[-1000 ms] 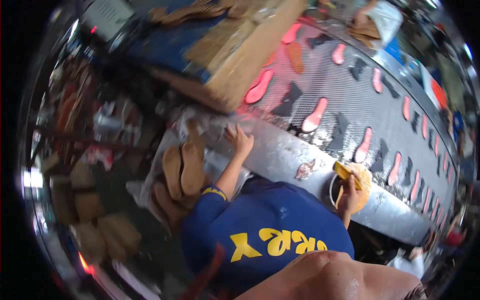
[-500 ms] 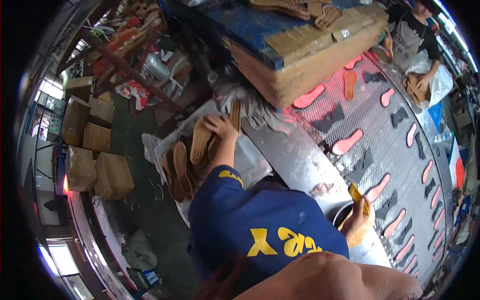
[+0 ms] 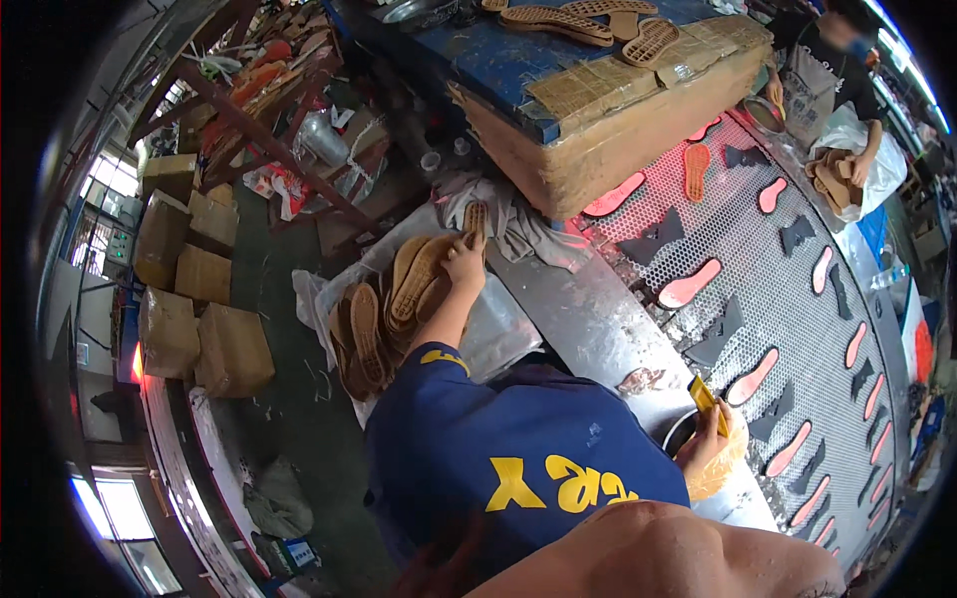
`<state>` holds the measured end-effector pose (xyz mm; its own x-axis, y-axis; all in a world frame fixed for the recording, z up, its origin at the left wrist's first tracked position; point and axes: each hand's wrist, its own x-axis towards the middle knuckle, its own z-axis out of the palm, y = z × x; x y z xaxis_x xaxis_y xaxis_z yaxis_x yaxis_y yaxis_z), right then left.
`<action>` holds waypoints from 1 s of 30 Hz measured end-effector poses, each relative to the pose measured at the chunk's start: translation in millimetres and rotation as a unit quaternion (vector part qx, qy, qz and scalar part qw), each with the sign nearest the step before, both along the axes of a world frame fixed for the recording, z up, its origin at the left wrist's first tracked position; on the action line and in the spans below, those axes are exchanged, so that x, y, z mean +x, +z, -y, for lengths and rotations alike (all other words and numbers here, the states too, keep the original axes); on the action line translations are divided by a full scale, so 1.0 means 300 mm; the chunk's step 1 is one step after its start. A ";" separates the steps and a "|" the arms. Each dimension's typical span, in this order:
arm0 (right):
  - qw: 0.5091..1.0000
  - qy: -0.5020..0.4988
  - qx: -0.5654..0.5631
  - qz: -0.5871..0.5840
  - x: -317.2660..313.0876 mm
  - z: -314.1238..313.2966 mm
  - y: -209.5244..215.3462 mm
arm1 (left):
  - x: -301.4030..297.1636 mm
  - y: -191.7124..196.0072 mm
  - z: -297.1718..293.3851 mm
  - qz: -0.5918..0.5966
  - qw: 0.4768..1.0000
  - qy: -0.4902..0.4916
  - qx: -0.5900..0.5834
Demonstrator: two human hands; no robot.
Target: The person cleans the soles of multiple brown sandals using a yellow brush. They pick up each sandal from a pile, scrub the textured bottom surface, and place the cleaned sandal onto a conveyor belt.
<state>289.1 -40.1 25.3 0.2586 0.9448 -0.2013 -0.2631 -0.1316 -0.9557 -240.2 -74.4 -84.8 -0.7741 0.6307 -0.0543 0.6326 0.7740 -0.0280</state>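
My left hand (image 3: pixel 466 263) is closed around the lower end of a tan shoe sole (image 3: pixel 476 216), which stands at the right end of a row of soles. Beside it, more brown soles (image 3: pixel 411 287) lean together on a plastic-covered surface. My right hand (image 3: pixel 706 445) grips a flat yellow tool (image 3: pixel 708 401) whose kind I cannot make out. That hand is next to a round dark-rimmed pot (image 3: pixel 682 432), partly hidden by my sleeve.
A mesh conveyor (image 3: pixel 743 329) on the right carries pink insole-shaped pieces and dark cut pieces. A blue-topped table (image 3: pixel 469 65) with soles stands ahead. Another person (image 3: pixel 827 90) works at the far right. Cardboard boxes (image 3: pixel 234 349) are stacked at left.
My left hand has moved right from the middle soles to the end sole and closed on it. The yellow tool in my right hand has tilted and shifted slightly left.
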 end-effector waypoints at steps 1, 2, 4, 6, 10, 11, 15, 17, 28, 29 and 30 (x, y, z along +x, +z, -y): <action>1.000 0.002 0.000 0.009 0.008 -0.004 -0.012 | 0.022 0.021 -0.011 -0.013 0.998 -0.030 0.051; 1.000 0.007 -0.007 0.003 0.014 -0.007 -0.016 | 0.039 0.054 -0.032 -0.027 0.993 -0.059 0.102; 1.000 0.028 0.001 0.005 0.037 -0.022 -0.031 | 0.129 0.137 -0.095 -0.010 0.957 -0.166 0.237; 0.998 0.056 0.035 0.002 0.065 -0.054 -0.085 | 0.239 0.220 -0.162 0.062 0.935 -0.230 0.265; 0.991 0.126 0.031 0.028 0.019 -0.102 -0.044 | 0.352 0.130 -0.153 0.015 0.962 -0.249 0.113; 0.989 0.139 0.034 0.027 -0.005 -0.108 -0.035 | 0.349 0.061 -0.130 0.010 0.962 -0.258 0.091; 0.983 0.163 0.028 0.077 -0.056 -0.105 0.019 | 0.353 -0.207 0.024 0.091 0.946 -0.301 0.078; 0.983 0.165 0.021 0.079 -0.061 -0.104 0.016 | 0.375 -0.198 0.066 0.060 0.957 -0.261 0.114; 0.988 0.067 0.021 0.135 0.045 -0.070 -0.096 | 0.196 0.026 0.145 0.136 0.983 -0.041 -0.118; 0.990 0.048 0.013 0.134 0.067 -0.066 -0.142 | 0.194 0.033 0.118 0.156 0.984 -0.025 -0.079; 0.983 0.028 0.015 0.178 0.084 -0.060 -0.167 | 0.183 0.039 0.102 0.183 0.982 0.001 -0.043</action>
<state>314.4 -22.2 -24.8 0.2547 0.9638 -0.0785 0.0966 -0.1061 -0.9897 -185.1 -105.1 -73.0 -0.6936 0.6106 -0.3822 0.6119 0.7794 0.1347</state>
